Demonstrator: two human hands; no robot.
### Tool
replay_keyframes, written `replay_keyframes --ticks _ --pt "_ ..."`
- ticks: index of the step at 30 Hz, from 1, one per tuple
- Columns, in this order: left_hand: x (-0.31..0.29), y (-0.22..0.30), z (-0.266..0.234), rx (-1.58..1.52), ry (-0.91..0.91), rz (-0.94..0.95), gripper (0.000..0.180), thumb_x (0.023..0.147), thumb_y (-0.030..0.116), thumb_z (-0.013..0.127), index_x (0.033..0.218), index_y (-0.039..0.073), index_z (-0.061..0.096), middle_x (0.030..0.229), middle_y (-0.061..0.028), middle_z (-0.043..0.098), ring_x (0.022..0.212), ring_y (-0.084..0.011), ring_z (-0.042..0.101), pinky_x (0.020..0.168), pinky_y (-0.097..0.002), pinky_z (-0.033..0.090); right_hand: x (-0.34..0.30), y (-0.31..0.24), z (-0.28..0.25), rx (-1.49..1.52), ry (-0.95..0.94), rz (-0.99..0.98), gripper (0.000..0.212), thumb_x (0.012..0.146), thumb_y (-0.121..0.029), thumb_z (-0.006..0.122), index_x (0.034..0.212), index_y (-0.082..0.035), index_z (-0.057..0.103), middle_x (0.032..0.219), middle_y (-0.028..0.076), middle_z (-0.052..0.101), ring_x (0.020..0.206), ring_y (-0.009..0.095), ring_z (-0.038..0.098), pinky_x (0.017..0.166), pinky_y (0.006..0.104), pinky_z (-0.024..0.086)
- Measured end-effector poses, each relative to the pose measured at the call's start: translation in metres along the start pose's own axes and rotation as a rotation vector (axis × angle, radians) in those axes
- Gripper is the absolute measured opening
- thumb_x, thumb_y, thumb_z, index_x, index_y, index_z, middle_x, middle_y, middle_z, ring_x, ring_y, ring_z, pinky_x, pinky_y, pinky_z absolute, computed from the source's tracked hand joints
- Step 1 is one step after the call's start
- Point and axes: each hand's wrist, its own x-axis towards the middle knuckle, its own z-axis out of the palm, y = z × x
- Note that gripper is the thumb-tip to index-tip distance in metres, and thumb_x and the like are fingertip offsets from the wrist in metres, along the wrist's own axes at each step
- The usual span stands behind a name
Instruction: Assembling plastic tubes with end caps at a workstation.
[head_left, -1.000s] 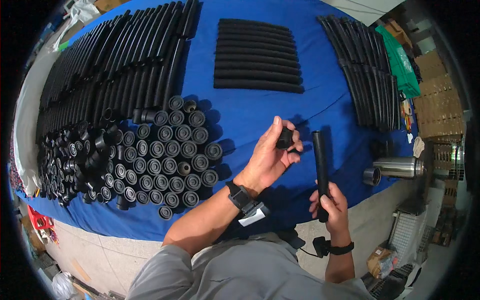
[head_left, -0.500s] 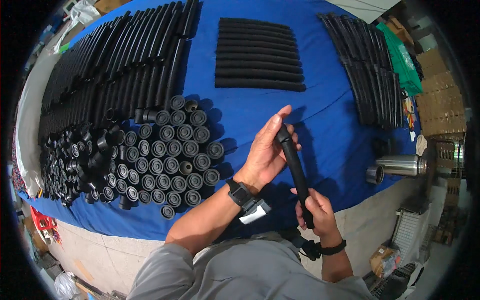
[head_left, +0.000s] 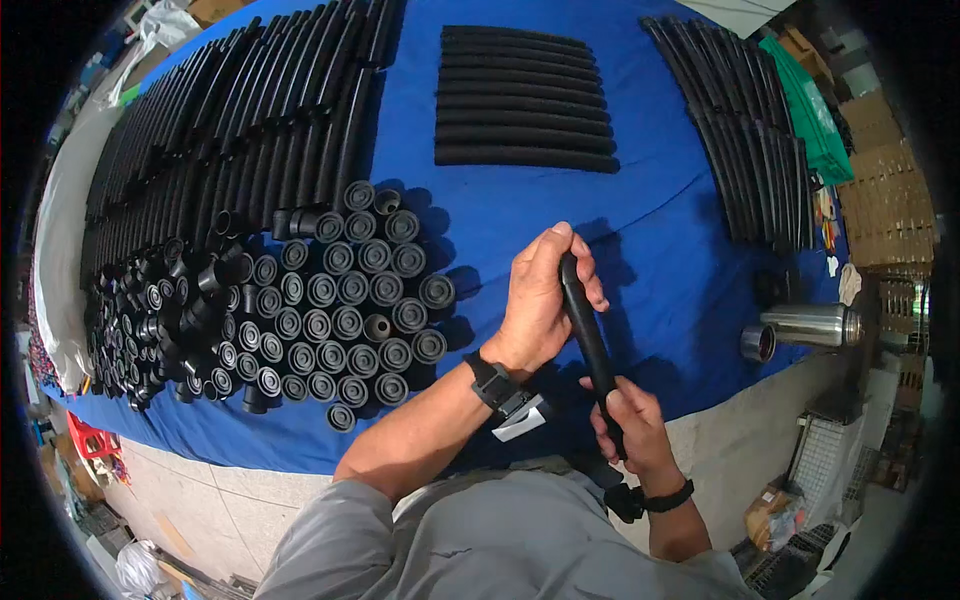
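A slim, matte black cylindrical tube (head_left: 588, 335) is slanting over the near edge of the blue cloth-covered worktop (head_left: 500, 205), its long axis running from the right hand (head_left: 636, 425) up and leftward to the left hand (head_left: 548, 290). Both hands are touching it: the right is wrapping its lower part, the left curling around its upper end, hiding the tip. Round black ringed caps (head_left: 353, 288) are standing leftward.

Bare blue cloth (head_left: 665, 265) leaves passage rightward up to a steel cup (head_left: 757, 343) and flask (head_left: 808, 325); black caps (head_left: 352, 288) obstruct the left.
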Motion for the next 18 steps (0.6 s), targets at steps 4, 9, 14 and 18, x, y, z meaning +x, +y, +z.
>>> replay_keyframes --ticks 4,9,14,18 --pt "-0.001 -0.002 0.004 0.107 0.039 0.066 0.031 0.101 0.036 0.051 0.088 0.007 0.053 0.067 -0.0042 0.052 0.051 -0.0156 0.053 0.050 -0.0319 0.050 -0.002 -0.002 0.002 -0.035 0.043 -0.003 0.036 0.102 -0.031 0.051 0.126 -0.004 0.057 0.070 0.000 0.053 0.047 0.005 0.046 0.039 0.0205 0.036" --pt "-0.001 -0.006 0.004 0.104 0.065 0.098 0.031 0.100 0.035 0.052 0.088 0.007 0.053 0.067 -0.0043 0.052 0.051 -0.0156 0.054 0.050 -0.0319 0.051 0.000 0.007 0.004 -0.203 0.124 -0.103 0.033 0.102 -0.029 0.053 0.121 -0.002 0.058 0.068 -0.002 0.053 0.047 0.004 0.047 0.041 0.0206 0.037" --pt "-0.002 -0.008 -0.001 0.146 0.024 0.092 0.040 0.101 0.044 0.048 0.093 0.006 0.056 0.070 -0.0049 0.054 0.058 -0.0180 0.057 0.057 -0.0335 0.052 0.003 0.010 0.003 -0.460 0.204 -0.237 0.031 0.099 -0.024 0.058 0.118 0.001 0.058 0.070 0.002 0.057 0.052 0.007 0.053 0.046 0.0248 0.041" --pt "0.001 -0.003 0.010 -0.054 0.044 0.021 0.061 0.099 0.061 0.037 0.103 0.005 0.059 0.075 -0.0062 0.056 0.072 -0.0226 0.061 0.070 -0.0374 0.054 0.015 0.016 -0.010 -0.907 0.375 -0.791 0.031 0.095 -0.018 0.064 0.116 0.003 0.057 0.077 0.007 0.062 0.066 0.010 0.060 0.051 0.0271 0.045"
